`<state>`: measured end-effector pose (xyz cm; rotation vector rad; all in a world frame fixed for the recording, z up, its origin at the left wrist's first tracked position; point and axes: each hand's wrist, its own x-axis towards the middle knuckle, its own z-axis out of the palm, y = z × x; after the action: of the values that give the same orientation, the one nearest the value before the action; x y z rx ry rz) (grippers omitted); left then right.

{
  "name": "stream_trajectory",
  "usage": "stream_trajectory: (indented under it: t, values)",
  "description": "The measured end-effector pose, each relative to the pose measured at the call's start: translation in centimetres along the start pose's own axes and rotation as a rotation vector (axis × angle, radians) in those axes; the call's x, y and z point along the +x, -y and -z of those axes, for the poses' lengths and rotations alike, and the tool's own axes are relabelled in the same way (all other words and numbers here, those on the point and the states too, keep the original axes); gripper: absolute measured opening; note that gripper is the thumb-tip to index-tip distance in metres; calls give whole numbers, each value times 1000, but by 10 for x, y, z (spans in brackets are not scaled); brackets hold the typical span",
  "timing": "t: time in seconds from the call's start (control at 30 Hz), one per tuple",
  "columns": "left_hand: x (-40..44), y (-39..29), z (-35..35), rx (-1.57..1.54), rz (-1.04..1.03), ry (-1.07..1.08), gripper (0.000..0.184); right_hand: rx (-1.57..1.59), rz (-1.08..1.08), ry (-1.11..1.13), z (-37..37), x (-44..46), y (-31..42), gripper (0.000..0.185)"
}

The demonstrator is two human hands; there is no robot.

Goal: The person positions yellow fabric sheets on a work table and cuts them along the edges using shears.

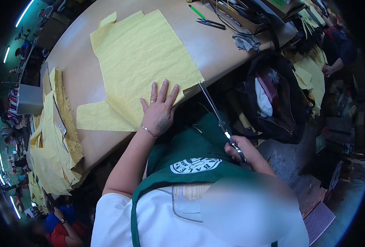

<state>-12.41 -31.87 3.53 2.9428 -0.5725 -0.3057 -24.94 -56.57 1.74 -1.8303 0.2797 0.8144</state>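
A large piece of yellow fabric [137, 53] lies spread over the table, with a narrower strip reaching out to the left. My left hand [161, 108] rests flat on its near edge, fingers spread. In my right hand [245, 151] is a pair of long metal scissors [215, 110], held by the handles. The blade tips touch or lie very near the fabric's right corner, just beyond the table edge. How far apart the blades are is hard to make out.
A stack of yellow fabric pieces [57, 148] hangs over the table's left side. Thread snips [211, 23], a green pen [197, 11] and a grey rag [246, 42] lie at the far right. An open black bag [273, 99] sits right of me. Other people are around.
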Motion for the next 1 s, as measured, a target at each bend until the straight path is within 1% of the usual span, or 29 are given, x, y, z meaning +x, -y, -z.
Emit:
stream_trajectory:
  t: [0.03,0.13,0.17,0.27,0.4,0.43,0.53,0.57,0.67,0.7,0.8,0.83,1.0]
  values:
    - [-1,-2,-2,3,1,-9,54,2,-25,1,-2,5,5,52]
    - [-5,-7,-7,14,5,-35,53,5,45,-43,-7,24,13,53]
    - [-6,-7,-8,20,4,-38,53,21,56,-45,-6,26,19,59]
    - [-7,-6,-9,9,7,-46,52,33,81,-38,-2,35,23,63]
    - [-6,-5,-11,-9,12,-56,51,72,87,32,8,14,18,66]
    - [-6,-5,-10,-15,18,-48,51,93,133,36,10,7,10,62]
    - [-5,-6,-7,-43,37,-28,50,114,99,77,12,-12,1,53]
    - [-5,-6,-6,-60,43,-23,50,120,49,107,13,-17,0,44]
    - [-3,-7,-5,-106,56,-11,48,-11,95,117,8,-16,-4,44]
    - [-2,-7,-5,-121,60,-10,48,-53,84,112,6,-14,0,49]
    - [-3,-7,-4,-122,55,-2,47,-23,75,101,1,4,-2,57]
    - [-4,-8,-4,-116,56,1,47,71,82,135,2,7,3,64]
    - [-9,-9,-7,-66,47,-8,48,29,44,48,-1,29,23,68]
